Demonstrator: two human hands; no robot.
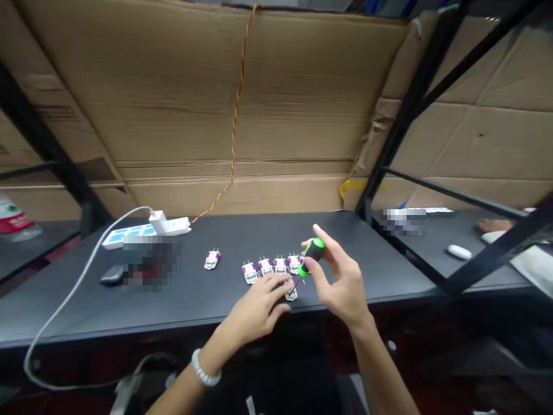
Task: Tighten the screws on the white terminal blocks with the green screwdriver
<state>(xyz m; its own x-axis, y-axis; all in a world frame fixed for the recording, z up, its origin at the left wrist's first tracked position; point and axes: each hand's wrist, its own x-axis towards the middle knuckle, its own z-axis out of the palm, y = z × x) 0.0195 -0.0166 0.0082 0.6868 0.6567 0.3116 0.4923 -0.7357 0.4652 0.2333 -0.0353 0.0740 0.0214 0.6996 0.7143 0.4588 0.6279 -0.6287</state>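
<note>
My right hand (341, 276) is closed round the black and green handle of a small screwdriver (311, 255), whose thin shaft slants down to a small white part (291, 294) on the dark table (371, 271). My left hand (259, 305) rests on the table with its fingers pressed on that part, holding it still. A row of several small white and magenta parts (272, 266) stands just behind my hands. One more such part (212, 259) lies apart to the left.
A white power strip (142, 231) with a plugged charger and white cable lies at the back left, a dark object (112, 275) in front of it. Cardboard sheets line the back. Black frame bars rise at right. Another person's hand (495, 225) rests on the neighbouring table.
</note>
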